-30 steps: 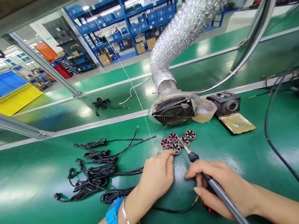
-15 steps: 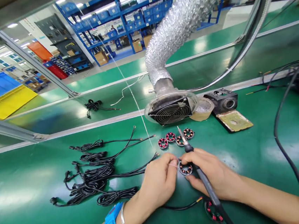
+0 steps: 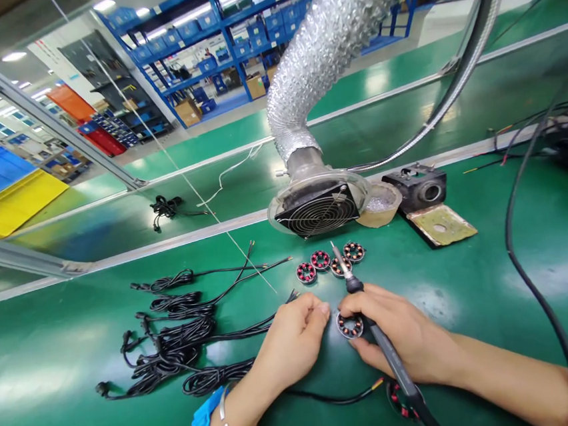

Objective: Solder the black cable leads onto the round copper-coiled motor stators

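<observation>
A soldering iron (image 3: 376, 338) is gripped like a pen in the right hand (image 3: 401, 335), its tip raised toward the fan (image 3: 317, 213). A small stator (image 3: 350, 325) is pinched between the right fingertips and the left hand (image 3: 291, 343), whose fingers are curled loosely beside it. Four more stators (image 3: 326, 264) are lined up just before the fan. Coiled black cables (image 3: 179, 330) are spread left of it on the green table (image 3: 52, 369).

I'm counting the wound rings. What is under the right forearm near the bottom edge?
One more red-and-black wound ring lies partly under the black soldering iron handle held in the right hand. Its far side is covered, so its windings cannot be fully seen.
</observation>
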`<state>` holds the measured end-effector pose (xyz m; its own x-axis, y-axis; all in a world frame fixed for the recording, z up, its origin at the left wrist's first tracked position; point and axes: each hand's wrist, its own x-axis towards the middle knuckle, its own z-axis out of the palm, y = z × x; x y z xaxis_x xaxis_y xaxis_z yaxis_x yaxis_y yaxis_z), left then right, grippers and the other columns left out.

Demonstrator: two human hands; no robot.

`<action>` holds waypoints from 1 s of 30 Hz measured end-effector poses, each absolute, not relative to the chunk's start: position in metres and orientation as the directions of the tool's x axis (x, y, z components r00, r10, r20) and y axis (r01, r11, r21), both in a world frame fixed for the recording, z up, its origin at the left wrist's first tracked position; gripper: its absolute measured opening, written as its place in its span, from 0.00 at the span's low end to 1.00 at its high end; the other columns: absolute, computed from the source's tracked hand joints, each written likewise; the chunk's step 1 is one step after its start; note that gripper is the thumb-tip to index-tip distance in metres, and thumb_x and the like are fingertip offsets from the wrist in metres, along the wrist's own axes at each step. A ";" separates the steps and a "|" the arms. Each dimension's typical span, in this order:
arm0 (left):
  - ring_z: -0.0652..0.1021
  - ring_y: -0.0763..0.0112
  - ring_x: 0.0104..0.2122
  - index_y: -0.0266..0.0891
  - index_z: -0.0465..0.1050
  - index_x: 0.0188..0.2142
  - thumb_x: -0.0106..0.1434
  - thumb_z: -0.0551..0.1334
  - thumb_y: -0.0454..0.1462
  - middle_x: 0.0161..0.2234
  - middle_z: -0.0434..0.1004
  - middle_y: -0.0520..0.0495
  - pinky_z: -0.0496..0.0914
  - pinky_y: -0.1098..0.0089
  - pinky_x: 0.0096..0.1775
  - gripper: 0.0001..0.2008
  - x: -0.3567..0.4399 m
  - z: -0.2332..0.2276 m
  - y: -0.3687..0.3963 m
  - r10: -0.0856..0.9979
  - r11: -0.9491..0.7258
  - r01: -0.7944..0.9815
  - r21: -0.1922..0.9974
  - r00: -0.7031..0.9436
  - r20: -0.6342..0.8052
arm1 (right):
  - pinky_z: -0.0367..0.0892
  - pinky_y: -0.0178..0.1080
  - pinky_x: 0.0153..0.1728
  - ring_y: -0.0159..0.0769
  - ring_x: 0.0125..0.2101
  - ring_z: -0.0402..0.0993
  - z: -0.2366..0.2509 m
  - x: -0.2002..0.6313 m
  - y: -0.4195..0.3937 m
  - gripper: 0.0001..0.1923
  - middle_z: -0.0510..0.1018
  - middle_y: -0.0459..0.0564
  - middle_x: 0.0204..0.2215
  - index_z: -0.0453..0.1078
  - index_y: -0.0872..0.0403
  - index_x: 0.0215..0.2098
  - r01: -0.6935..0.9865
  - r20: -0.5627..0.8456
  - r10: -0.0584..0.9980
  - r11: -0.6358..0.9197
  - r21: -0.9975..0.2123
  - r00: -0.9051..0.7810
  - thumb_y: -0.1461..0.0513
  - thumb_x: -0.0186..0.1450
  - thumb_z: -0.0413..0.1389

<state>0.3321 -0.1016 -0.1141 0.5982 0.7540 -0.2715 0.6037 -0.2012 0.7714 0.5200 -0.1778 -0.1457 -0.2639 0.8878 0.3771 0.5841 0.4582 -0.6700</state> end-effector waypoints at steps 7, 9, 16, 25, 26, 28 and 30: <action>0.55 0.76 0.20 0.40 0.62 0.27 0.65 0.55 0.46 0.19 0.53 0.59 0.49 0.73 0.23 0.15 0.332 -0.113 -0.102 0.678 -0.018 0.544 0.839 0.623 -0.390 | 0.64 0.39 0.34 0.39 0.33 0.64 -0.144 0.521 -0.178 0.18 0.72 0.49 0.34 0.61 0.52 0.44 0.578 0.398 0.883 0.465 -0.671 -0.249 0.72 0.58 0.53; 0.54 0.77 0.20 0.40 0.60 0.26 0.64 0.55 0.47 0.20 0.51 0.59 0.49 0.73 0.23 0.15 0.329 -0.112 -0.097 0.704 0.076 0.473 0.878 0.598 -0.383 | 0.64 0.39 0.34 0.38 0.33 0.64 -0.144 0.522 -0.177 0.18 0.72 0.49 0.34 0.61 0.52 0.44 0.581 0.395 0.885 0.460 -0.671 -0.245 0.72 0.57 0.53; 0.58 0.76 0.19 0.41 0.71 0.35 0.61 0.61 0.38 0.18 0.54 0.60 0.53 0.73 0.25 0.04 0.324 -0.104 -0.109 0.713 -0.456 0.573 0.682 0.693 -0.106 | 0.64 0.39 0.33 0.38 0.32 0.64 -0.143 0.521 -0.175 0.18 0.72 0.48 0.34 0.61 0.52 0.45 0.580 0.422 0.875 0.476 -0.660 -0.238 0.72 0.58 0.54; 0.74 0.72 0.29 0.41 0.74 0.36 0.66 0.57 0.36 0.32 0.78 0.51 0.63 0.72 0.34 0.06 0.323 -0.112 -0.114 0.650 -0.585 0.521 0.622 0.760 -0.025 | 0.64 0.39 0.34 0.37 0.33 0.64 -0.140 0.523 -0.176 0.17 0.72 0.47 0.34 0.61 0.52 0.44 0.567 0.438 0.873 0.476 -0.672 -0.214 0.71 0.58 0.54; 0.72 0.73 0.28 0.41 0.74 0.34 0.65 0.58 0.35 0.29 0.76 0.52 0.62 0.73 0.33 0.06 0.323 -0.109 -0.113 0.652 -0.556 0.521 0.648 0.756 -0.049 | 0.64 0.39 0.34 0.37 0.32 0.64 -0.140 0.523 -0.176 0.17 0.72 0.47 0.34 0.61 0.52 0.44 0.569 0.437 0.873 0.476 -0.670 -0.216 0.71 0.58 0.54; 0.65 0.76 0.22 0.40 0.74 0.31 0.63 0.60 0.35 0.21 0.67 0.56 0.58 0.74 0.28 0.06 0.322 -0.103 -0.110 0.662 -0.458 0.544 0.703 0.737 -0.139 | 0.63 0.38 0.33 0.37 0.32 0.63 -0.140 0.522 -0.177 0.17 0.71 0.47 0.33 0.61 0.53 0.44 0.569 0.435 0.873 0.477 -0.670 -0.220 0.71 0.57 0.54; 0.55 0.78 0.19 0.40 0.73 0.29 0.62 0.62 0.36 0.17 0.52 0.60 0.51 0.73 0.24 0.05 0.319 -0.098 -0.107 0.658 -0.317 0.572 0.756 0.707 -0.259 | 0.63 0.37 0.32 0.37 0.32 0.63 -0.139 0.521 -0.177 0.17 0.70 0.47 0.32 0.61 0.53 0.43 0.568 0.430 0.874 0.478 -0.670 -0.228 0.71 0.57 0.54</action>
<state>0.3188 -0.1065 -0.0980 0.7068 0.6583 -0.2590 0.5722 -0.3167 0.7565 0.5212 -0.1771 -0.1391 -0.2284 0.8735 0.4299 0.5680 0.4782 -0.6698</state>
